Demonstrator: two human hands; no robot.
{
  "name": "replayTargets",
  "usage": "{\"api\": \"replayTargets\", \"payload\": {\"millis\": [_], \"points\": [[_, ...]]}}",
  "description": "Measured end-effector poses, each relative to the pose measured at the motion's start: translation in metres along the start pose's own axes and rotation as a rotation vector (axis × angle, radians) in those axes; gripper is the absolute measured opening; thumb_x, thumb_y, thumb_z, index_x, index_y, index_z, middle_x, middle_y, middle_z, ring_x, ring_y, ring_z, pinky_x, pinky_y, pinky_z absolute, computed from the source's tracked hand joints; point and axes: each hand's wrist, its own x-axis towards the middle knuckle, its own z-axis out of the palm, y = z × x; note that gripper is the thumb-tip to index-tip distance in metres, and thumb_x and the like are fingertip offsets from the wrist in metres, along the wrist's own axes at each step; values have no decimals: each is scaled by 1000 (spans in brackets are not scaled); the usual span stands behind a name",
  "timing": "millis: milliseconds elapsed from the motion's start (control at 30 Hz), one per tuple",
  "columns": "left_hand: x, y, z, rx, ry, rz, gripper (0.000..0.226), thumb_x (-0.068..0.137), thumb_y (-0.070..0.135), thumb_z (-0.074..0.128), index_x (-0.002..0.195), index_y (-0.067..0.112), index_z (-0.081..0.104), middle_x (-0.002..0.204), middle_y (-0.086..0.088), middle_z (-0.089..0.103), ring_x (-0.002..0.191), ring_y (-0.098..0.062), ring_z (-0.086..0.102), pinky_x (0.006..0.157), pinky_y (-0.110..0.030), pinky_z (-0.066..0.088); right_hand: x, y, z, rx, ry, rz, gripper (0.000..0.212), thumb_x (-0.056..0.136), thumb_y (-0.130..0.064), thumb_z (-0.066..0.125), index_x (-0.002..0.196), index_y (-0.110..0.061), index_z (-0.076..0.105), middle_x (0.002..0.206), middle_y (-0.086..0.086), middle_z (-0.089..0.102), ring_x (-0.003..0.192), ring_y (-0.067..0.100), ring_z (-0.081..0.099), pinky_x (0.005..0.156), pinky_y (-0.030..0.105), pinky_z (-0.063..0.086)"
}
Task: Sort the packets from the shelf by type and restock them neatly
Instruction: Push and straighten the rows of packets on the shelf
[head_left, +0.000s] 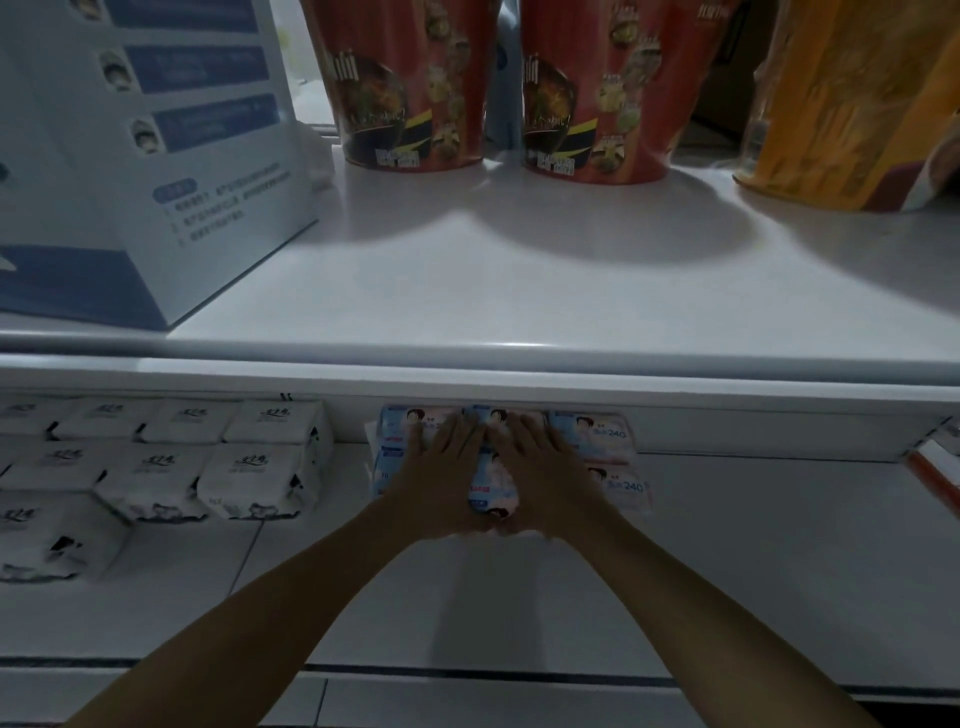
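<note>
The blue-and-pink packets (597, 441) are sitting in a tight cluster on the lower shelf (753, 545), pushed back under the lip of the upper shelf (519, 291), with the rearmost ones partly hidden beneath that lip. Both hands are lying on top of this cluster, side by side and nearly touching — the left hand (441, 467) is pressing flat on the left-hand packets with its fingers stretched forward, and the right hand (540, 467) is doing the same just beside it, fingers straight and slightly spread. Neither hand is curling around anything; they are resting palm-down on the wrappers, and one packet is showing in the gap between the two wrists. To the right of the hands, two packets printed with "240" are lying uncovered, one behind the other. Well to the left on the same lower shelf, the white packets (156, 467) are sitting in rows, touching each other, the nearest ones a little uneven. On the upper shelf, two red cup tubs (415, 83) are standing upright side by side at the back, a white-and-blue box (140, 171) is standing at the left, and a yellow bag (841, 104) is standing at the right — all well apart from the hands.
</note>
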Motion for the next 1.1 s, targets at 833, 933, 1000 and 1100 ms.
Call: {"api": "replayTargets", "payload": {"millis": [833,933,1000,1100], "points": [[19,56,-25,-77,-103,67,131,63,94,40,154,17,-14,162,-3,-17,149,-22,-16,118,-57,-6,-83,83,-45,433,-45,209,125,67,-62,79,157,-25,1,164,-5,-1,150,16,2,123,40,12],[25,75,-22,-76,-84,100,124,69,88,47,155,18,-9,163,-4,-14,150,-22,-14,118,-57,-5,-89,92,-40,474,-126,294,131,64,-62,81,156,-29,-7,164,-4,-10,150,17,-4,123,40,11],[29,86,-20,-68,-69,128,123,70,87,47,156,16,-5,164,-5,-8,150,-24,-10,118,-59,-3,-91,95,-37,508,-164,331,135,61,-61,83,155,-33,-9,163,-3,-13,151,19,-4,122,44,15],[36,100,-17,-62,-73,130,122,72,85,48,156,14,-6,163,-5,-5,150,-29,-6,117,-61,0,-90,100,-27,550,-221,352,142,55,-61,86,154,-36,-12,163,-1,-16,151,18,-3,120,46,20]]}}
